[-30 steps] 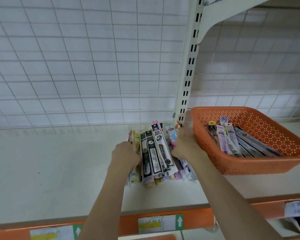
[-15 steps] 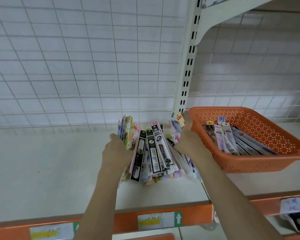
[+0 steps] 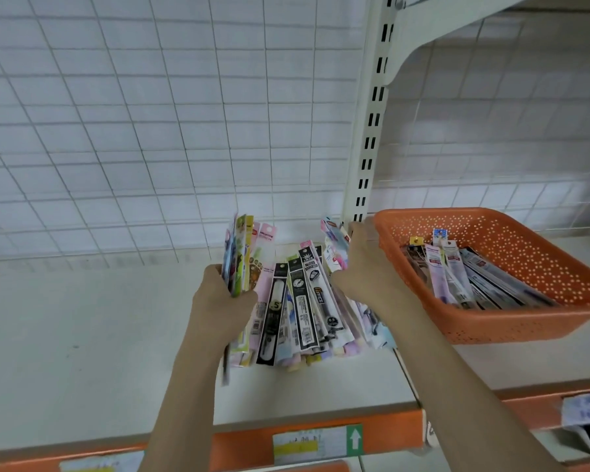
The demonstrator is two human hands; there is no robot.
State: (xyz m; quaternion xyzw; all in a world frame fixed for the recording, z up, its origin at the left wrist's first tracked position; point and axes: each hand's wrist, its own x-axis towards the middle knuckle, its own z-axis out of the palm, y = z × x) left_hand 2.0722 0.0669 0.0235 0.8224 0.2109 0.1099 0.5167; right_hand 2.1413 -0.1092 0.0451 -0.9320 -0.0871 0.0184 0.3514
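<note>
A fanned pile of long narrow pen-refill packets (image 3: 304, 301) leans on the white shelf (image 3: 82, 335) between my hands. My left hand (image 3: 223, 301) grips a bunch of upright packets (image 3: 241, 253) at the pile's left side, lifted above the rest. My right hand (image 3: 365, 267) holds several pink and blue packets (image 3: 334, 247) at the pile's right side, its knuckles close to the orange basket. The black and white packets in the middle lie loose on the shelf.
An orange perforated basket (image 3: 525, 321) with several more packets (image 3: 464, 274) sits on the shelf at the right. A slotted white upright (image 3: 368, 131) and a wire grid back wall (image 3: 150, 131) stand behind. Price labels (image 3: 317, 444) line the orange shelf edge.
Both hands have risen and spread apart, each lifting its bunch of packets up from the pile. The middle packets have fanned out on the shelf.
</note>
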